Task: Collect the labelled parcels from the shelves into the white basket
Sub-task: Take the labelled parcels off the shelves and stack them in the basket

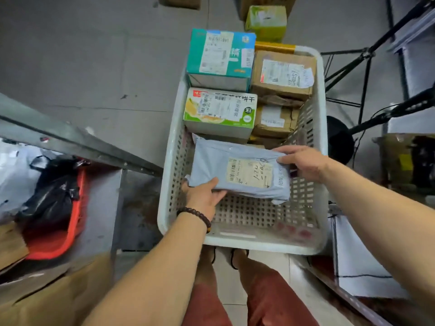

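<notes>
Our left hand [204,196] and right hand [303,161] clasp opposite ends of the grey mailer bag [240,175], mid-frame, inside the white basket [164,184]. Let go unevenly (one end first), it may jam against the green box [219,109].

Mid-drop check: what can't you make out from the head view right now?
Head view:
- Label on grey parcel: print blurred, too small.
- Left hand: fingers hidden under the parcel.
- Basket floor beneath parcel: covered by it.
- Anything under green box, brown box: covered by them.
</notes>
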